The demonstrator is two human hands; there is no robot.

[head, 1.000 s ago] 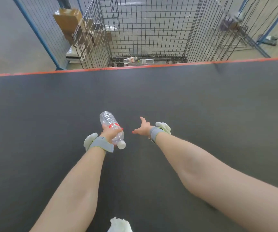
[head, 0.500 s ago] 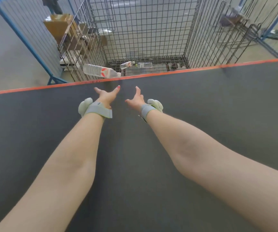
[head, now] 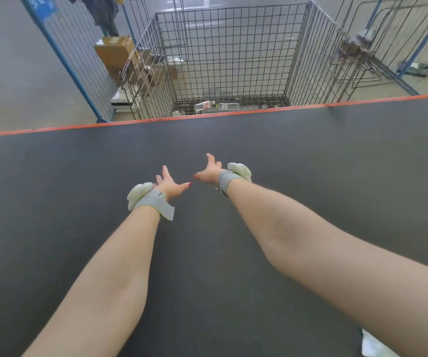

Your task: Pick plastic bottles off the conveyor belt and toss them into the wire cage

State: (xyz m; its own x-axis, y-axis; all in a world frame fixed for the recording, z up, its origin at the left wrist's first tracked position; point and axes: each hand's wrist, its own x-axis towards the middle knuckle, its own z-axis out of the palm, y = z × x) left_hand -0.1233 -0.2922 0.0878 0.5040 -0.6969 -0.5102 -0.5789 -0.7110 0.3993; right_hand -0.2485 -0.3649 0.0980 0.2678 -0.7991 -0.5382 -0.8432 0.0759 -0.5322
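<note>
left hand (head: 168,182): empty, fingers spread wide, above the belt (head: 310,155).
right hand (head: 209,171): empty, fingers spread wide, just beside the left hand.
bottles (head: 204,105): two lie on the cage (head: 233,60) floor, near its front wall.
cage: stands just beyond the belt's orange edge.

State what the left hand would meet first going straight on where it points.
Nothing close: the left hand points over bare conveyor belt toward its orange edge; beyond, probably the wire cage, though depth is unclear.
</note>
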